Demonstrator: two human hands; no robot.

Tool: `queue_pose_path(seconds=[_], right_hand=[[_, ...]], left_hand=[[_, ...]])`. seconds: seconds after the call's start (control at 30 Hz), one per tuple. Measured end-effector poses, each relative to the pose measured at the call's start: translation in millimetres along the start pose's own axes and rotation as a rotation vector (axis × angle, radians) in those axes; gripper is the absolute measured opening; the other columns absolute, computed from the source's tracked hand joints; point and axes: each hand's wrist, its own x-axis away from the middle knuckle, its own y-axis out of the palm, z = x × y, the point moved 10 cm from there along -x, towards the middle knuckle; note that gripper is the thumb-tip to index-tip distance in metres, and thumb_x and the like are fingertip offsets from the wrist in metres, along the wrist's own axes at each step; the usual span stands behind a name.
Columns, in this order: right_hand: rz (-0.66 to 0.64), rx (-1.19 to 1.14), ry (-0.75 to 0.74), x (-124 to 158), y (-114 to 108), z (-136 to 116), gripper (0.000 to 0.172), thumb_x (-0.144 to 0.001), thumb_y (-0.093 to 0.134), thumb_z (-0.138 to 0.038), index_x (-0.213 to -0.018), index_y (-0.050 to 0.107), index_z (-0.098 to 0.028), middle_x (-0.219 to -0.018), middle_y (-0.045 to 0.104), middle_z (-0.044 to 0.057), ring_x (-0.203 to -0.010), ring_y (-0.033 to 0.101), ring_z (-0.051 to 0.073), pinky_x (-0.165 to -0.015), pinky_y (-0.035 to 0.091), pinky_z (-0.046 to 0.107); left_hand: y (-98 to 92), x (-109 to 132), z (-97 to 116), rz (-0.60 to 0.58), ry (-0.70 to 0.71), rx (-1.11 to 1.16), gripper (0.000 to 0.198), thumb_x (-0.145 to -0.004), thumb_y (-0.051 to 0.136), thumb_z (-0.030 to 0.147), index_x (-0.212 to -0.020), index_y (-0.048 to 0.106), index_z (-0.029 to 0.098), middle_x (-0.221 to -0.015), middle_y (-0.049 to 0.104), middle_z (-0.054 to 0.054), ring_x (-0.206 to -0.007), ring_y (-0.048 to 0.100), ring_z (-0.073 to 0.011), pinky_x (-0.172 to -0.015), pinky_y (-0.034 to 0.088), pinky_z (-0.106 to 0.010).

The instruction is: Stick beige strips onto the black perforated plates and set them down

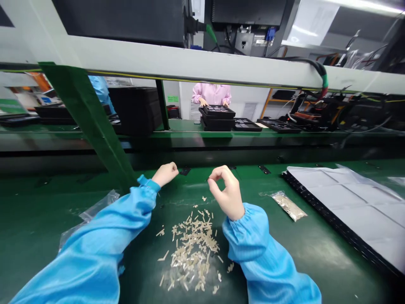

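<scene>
While the pale strips (193, 249) lie heaped on the green table (47, 223) between the forearms, the right hand (226, 192) is held in a closed pinch, any hold too fine to tell, and the left hand (165, 174) is curled, nothing visibly gripped

Pale pieces (193, 253), lower centre: too small to identify. Left hand (165, 174), right hand (228, 192): any held piece hidden or too small. Co-worker (211, 93), upper centre: head cut off by overhead beam (190, 61).
</scene>
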Motion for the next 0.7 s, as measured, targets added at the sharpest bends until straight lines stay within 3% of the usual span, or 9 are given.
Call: queue_pose_path(seconds=[0.13, 0.27, 0.37, 0.53, 0.7], right_hand=[[-0.009, -0.027, 0.073, -3, -4, 11, 0.013, -0.076, 0.049, -0.009, -0.068, 0.046, -0.019, -0.070, 0.049, -0.001, -0.066, 0.048, 0.013, -0.063, 0.040, 0.026], [-0.002, -0.041, 0.105, -4, -6, 17, 0.012, -0.076, 0.049, -0.010, -0.068, 0.047, -0.019, -0.070, 0.049, -0.001, -0.066, 0.047, 0.013, -0.063, 0.040, 0.026], [0.004, -0.057, 0.126, -5, -7, 19, 0.012, -0.076, 0.048, -0.011, -0.068, 0.046, -0.019, -0.070, 0.049, -0.001, -0.066, 0.047, 0.013, -0.063, 0.040, 0.027], [-0.012, -0.102, 0.153, -4, -6, 18, 0.011, -0.075, 0.050, -0.012, -0.068, 0.046, -0.019, -0.069, 0.048, -0.001, -0.065, 0.047, 0.013, -0.062, 0.040, 0.026], [-0.041, -0.257, 0.241, 0, 2, 22, 0.010, -0.077, 0.052, -0.017, -0.069, 0.047, -0.019, -0.068, 0.049, -0.002, -0.064, 0.048, 0.012, -0.063, 0.041, 0.026]], left_hand=[[29.5, -45, -11, -0.028, -0.065, -0.249, 0.033, -0.085, 0.052, 0.031, -0.114, 0.051, 0.015, -0.114, 0.055, -0.009, -0.097, 0.057, -0.0202, -0.081, 0.050, -0.041], [64.3, -65, -4, -0.035, -0.080, -0.347, 0.033, -0.085, 0.052, 0.031, -0.115, 0.051, 0.014, -0.115, 0.055, -0.009, -0.098, 0.057, -0.0205, -0.081, 0.049, -0.041], [76.5, -72, 1, -0.066, -0.074, -0.321, 0.033, -0.085, 0.052, 0.031, -0.114, 0.051, 0.014, -0.115, 0.055, -0.010, -0.098, 0.057, -0.0205, -0.081, 0.049, -0.041], [61.3, -64, 10, -0.098, -0.039, -0.076, 0.033, -0.085, 0.053, 0.030, -0.114, 0.052, 0.015, -0.114, 0.055, -0.009, -0.098, 0.057, -0.0205, -0.081, 0.050, -0.040], [22.7, -12, 37, -0.054, 0.090, 0.412, 0.029, -0.085, 0.052, 0.029, -0.109, 0.054, 0.013, -0.109, 0.058, -0.008, -0.094, 0.059, -0.0189, -0.079, 0.051, -0.039]])
